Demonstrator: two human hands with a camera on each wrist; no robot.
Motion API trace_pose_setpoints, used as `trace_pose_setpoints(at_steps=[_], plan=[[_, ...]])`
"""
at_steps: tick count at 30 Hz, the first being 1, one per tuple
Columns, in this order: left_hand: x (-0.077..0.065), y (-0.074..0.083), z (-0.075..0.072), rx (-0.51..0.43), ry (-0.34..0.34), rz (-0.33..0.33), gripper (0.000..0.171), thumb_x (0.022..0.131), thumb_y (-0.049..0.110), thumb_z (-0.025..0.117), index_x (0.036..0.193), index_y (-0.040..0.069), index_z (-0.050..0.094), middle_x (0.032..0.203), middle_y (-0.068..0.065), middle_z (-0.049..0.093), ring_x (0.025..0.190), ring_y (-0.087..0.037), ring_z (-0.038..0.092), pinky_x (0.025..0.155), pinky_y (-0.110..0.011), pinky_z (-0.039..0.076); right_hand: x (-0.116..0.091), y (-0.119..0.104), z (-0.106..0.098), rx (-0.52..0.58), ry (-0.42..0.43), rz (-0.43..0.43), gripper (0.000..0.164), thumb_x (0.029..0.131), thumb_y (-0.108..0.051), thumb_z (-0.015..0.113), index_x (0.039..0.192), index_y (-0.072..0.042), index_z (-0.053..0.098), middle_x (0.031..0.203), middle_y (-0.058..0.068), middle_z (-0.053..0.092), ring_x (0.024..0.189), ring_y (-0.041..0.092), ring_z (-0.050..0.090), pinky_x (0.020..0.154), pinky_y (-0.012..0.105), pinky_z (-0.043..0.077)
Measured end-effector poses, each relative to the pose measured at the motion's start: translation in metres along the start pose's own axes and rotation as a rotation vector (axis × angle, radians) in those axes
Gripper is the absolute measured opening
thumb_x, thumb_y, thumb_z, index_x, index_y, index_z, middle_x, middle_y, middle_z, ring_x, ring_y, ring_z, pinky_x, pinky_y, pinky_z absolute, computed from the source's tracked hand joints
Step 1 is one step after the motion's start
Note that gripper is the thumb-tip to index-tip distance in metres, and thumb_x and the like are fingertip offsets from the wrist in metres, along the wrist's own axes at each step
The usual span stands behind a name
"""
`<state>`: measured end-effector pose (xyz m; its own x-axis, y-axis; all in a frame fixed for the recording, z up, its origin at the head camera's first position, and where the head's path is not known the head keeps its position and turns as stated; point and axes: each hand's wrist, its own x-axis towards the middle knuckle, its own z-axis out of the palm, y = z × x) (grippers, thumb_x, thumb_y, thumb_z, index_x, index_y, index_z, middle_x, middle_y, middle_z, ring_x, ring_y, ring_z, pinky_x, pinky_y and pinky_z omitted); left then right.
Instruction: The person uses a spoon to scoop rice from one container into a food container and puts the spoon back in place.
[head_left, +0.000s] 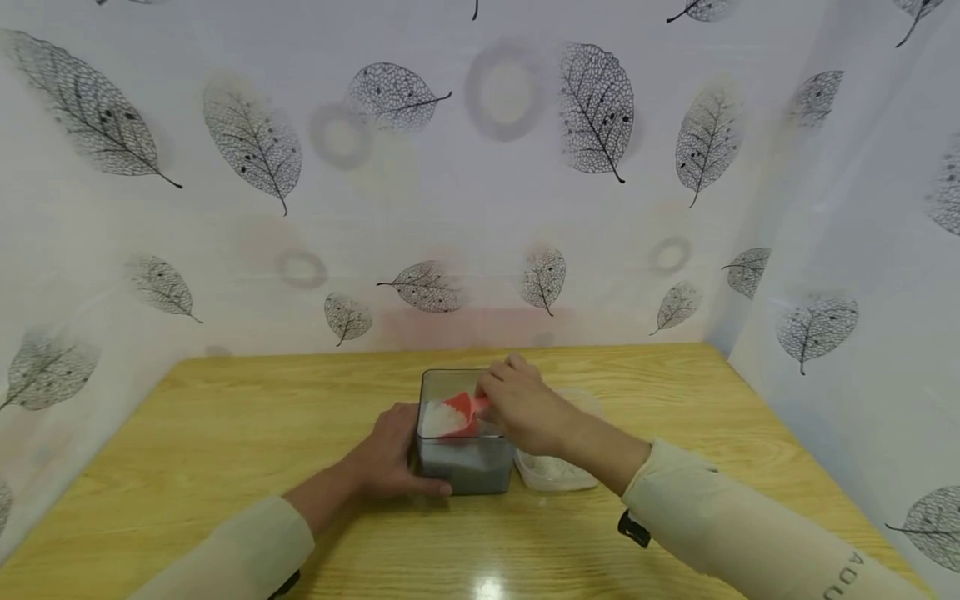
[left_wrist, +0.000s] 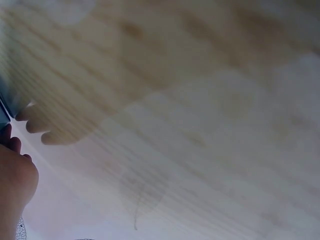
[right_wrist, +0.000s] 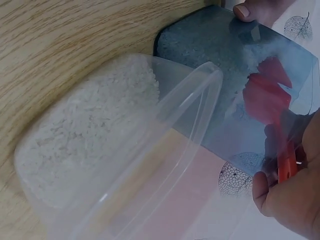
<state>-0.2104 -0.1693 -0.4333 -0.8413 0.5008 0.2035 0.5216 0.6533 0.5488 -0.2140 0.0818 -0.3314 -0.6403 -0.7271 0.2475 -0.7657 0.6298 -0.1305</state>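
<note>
A grey see-through square container (head_left: 465, 467) stands on the table with white rice inside. My left hand (head_left: 386, 458) holds its left side, thumb along the front face; the left wrist view catches only part of that hand (left_wrist: 16, 175) at its edge. In my right hand (head_left: 528, 408) is the handle of a red scoop (head_left: 462, 415), its bowl inside the container's upper part beside white rice (head_left: 441, 417). Through the wall, the right wrist view shows the scoop (right_wrist: 267, 97) tilted. Right of the container sits a clear plastic tub (right_wrist: 205, 95) holding rice (right_wrist: 90, 130).
The wood-grain table (head_left: 247, 417) extends around the containers. A pale curtain (head_left: 465, 192) printed with leaves hangs behind the table and along its sides. The right forearm reaches over the clear tub, hiding part of it.
</note>
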Motion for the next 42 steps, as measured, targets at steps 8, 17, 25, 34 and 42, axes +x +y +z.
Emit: trace_pose_setpoints(at_steps=[8, 17, 25, 34, 42], plan=[[0.003, -0.003, 0.000, 0.001, 0.021, 0.020, 0.100, 0.063, 0.072, 0.080, 0.141, 0.020, 0.045, 0.129, 0.006, 0.057, 0.115, -0.014, 0.048, 0.103, -0.047, 0.038, 0.000, 0.005, 0.000, 0.008, 0.044, -0.003, 0.014, 0.096, -0.019, 0.066, 0.103, -0.007, 0.063, 0.100, 0.004, 0.060, 0.095, 0.021, 0.044, 0.086, 0.038, 0.037], [0.008, -0.003, 0.002, -0.002, 0.024, 0.032, 0.098, 0.062, 0.075, 0.078, 0.141, 0.025, 0.046, 0.129, 0.011, 0.058, 0.113, -0.011, 0.049, 0.102, -0.046, 0.039, -0.003, 0.009, -0.001, 0.096, 0.056, 0.076, 0.014, 0.095, -0.017, 0.067, 0.104, -0.007, 0.065, 0.099, 0.003, 0.048, 0.102, 0.025, 0.037, 0.089, 0.041, 0.035], [0.008, -0.001, 0.002, -0.018, 0.032, 0.060, 0.091, 0.062, 0.072, 0.081, 0.137, 0.030, 0.049, 0.126, 0.014, 0.059, 0.111, -0.009, 0.050, 0.102, -0.045, 0.039, -0.006, 0.012, -0.002, 0.170, 0.052, 0.132, 0.016, 0.096, -0.017, 0.065, 0.106, -0.004, 0.066, 0.103, 0.006, 0.052, 0.109, 0.028, 0.041, 0.096, 0.045, 0.037], [0.006, -0.001, 0.003, -0.019, 0.022, 0.046, 0.097, 0.063, 0.074, 0.079, 0.141, 0.029, 0.043, 0.129, 0.013, 0.057, 0.114, -0.010, 0.048, 0.104, -0.048, 0.036, -0.011, 0.015, -0.005, 0.210, 0.078, 0.163, 0.021, 0.099, -0.018, 0.062, 0.113, -0.003, 0.065, 0.112, 0.010, 0.055, 0.108, 0.027, 0.044, 0.092, 0.044, 0.041], [0.006, 0.000, 0.001, -0.046, 0.009, 0.029, 0.098, 0.062, 0.073, 0.080, 0.141, 0.028, 0.043, 0.129, 0.012, 0.056, 0.116, -0.012, 0.047, 0.107, -0.050, 0.034, -0.018, 0.022, -0.006, 0.246, 0.103, 0.202, 0.022, 0.100, -0.019, 0.060, 0.117, -0.005, 0.063, 0.116, 0.010, 0.054, 0.107, 0.026, 0.045, 0.088, 0.042, 0.043]])
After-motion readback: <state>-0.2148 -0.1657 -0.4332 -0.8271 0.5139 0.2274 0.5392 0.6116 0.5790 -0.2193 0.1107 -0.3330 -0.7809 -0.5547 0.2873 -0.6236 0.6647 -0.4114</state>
